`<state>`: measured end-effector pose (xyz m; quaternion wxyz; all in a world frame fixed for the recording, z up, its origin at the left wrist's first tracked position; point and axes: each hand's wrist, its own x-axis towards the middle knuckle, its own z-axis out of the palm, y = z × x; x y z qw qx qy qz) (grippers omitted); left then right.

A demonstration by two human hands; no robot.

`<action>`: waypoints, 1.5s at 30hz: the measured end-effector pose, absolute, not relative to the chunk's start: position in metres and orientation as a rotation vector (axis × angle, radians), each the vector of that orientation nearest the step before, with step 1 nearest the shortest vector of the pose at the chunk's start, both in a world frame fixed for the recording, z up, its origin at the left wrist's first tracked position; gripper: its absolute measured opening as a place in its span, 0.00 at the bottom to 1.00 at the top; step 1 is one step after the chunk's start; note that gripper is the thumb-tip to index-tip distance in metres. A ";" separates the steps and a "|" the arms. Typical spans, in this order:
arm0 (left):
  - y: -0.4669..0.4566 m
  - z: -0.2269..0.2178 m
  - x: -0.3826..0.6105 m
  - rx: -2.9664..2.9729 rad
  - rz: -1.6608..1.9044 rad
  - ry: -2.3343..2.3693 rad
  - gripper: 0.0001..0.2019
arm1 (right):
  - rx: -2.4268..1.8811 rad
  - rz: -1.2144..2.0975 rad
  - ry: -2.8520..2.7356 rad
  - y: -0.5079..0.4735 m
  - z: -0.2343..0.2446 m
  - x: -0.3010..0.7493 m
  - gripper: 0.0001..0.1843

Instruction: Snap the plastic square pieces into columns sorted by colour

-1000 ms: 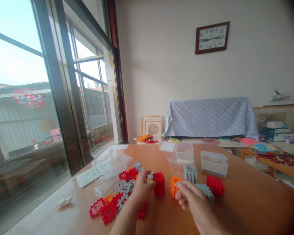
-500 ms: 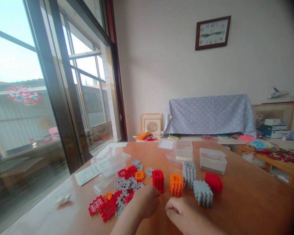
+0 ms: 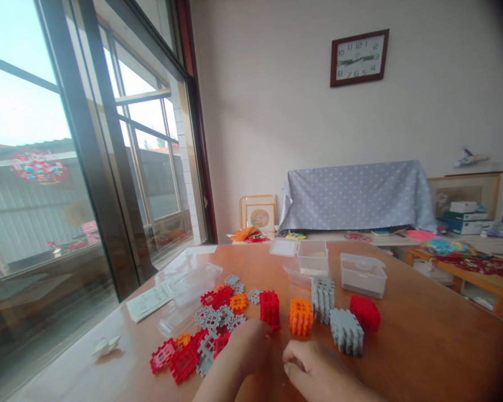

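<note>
My left hand rests curled on the wooden table, right beside a loose pile of flat red, grey and orange interlocking pieces. My right hand lies next to it with its fingers curled in; what either hand holds is hidden. Just beyond the hands stand assembled cubes: a red cube, an orange cube, a tall grey cube, a lower grey cube and another red cube.
Clear plastic boxes and a lid stand behind the cubes. A larger clear container and a printed sheet lie at left near the window. A crumpled white scrap sits by the table's left edge.
Both hands have drawn back from the cubes toward me and closed together low in view; the red and orange cubes now stand uncovered.
</note>
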<state>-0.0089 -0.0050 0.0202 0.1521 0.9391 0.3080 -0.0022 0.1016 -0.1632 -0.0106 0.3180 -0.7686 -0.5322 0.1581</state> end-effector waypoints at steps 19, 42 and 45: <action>0.006 0.020 0.002 2.799 -0.001 0.875 0.16 | -2.034 0.384 -1.448 -0.156 -0.025 0.110 0.07; 0.061 0.008 0.020 2.764 0.277 1.205 0.21 | -2.054 0.301 -1.552 -0.157 -0.006 0.107 0.16; 0.055 0.010 0.009 2.789 0.271 1.227 0.23 | -2.042 0.282 -1.555 -0.158 -0.006 0.106 0.15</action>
